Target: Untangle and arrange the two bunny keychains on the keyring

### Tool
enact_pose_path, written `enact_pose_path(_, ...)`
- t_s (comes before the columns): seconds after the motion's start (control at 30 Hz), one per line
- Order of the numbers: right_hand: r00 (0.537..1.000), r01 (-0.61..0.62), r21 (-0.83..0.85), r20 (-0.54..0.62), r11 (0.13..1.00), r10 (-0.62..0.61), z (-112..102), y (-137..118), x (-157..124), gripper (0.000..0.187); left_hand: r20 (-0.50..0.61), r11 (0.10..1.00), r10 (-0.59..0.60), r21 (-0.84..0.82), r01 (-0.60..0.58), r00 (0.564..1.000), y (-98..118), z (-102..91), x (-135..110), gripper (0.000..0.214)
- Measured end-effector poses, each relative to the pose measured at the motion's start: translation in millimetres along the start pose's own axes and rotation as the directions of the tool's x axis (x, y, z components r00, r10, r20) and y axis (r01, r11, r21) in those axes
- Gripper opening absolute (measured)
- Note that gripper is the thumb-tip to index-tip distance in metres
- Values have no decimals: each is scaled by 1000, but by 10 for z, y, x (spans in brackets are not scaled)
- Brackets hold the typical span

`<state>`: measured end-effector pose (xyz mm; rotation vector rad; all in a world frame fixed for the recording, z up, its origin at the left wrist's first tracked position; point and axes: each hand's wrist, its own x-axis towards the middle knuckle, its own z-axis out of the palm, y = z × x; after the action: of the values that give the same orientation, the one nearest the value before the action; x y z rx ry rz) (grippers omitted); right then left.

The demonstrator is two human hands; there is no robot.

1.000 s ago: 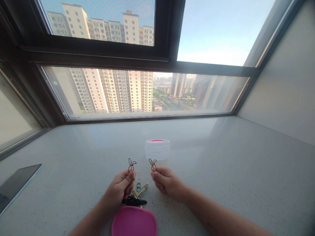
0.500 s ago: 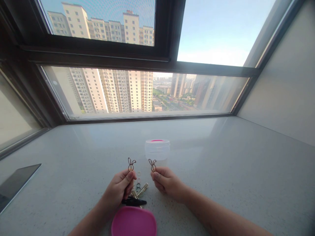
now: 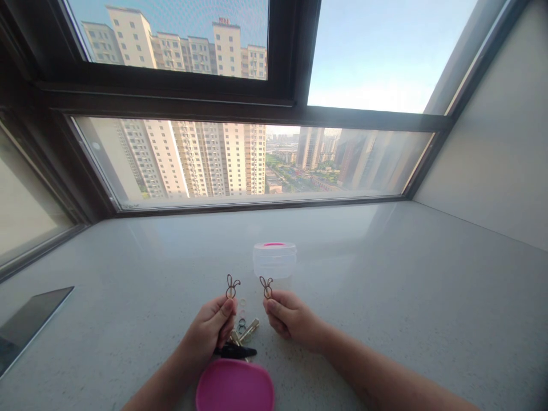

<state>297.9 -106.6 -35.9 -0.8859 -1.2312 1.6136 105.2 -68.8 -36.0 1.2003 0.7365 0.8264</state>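
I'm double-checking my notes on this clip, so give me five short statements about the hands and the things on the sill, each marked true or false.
1. The left hand pinches the left rabbit charm, and the right hand pinches the right rabbit charm. True.
2. The pink lid sits on the clear container. False: the lid lies on the sill nearest the camera, apart from the container.
3. The keys lie between the hands. True.
4. The two charms touch. False: a gap separates them.
5. The dark flat device lies at the right edge. False: it lies at the far left.
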Motion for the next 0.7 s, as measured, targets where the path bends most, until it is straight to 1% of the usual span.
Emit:
enact_pose_path(0.17, 1000, 9, 9, 10, 1000, -9, -3, 14, 7, 32, -9, 999, -25, -30, 24, 1000, -4, 0, 7, 30)
enact_pose_path(0.33, 1000, -6, -1, 1, 1000, 6, -7, 22, 6, 33, -26, 998, -48, -53, 47, 999, 21, 19, 5, 29)
enact_pose_path(0.7, 1000, -6, -45, -9, 999, 6, 41, -61, -17, 33, -23, 998, -42, -55, 40, 999, 12, 15, 5, 27)
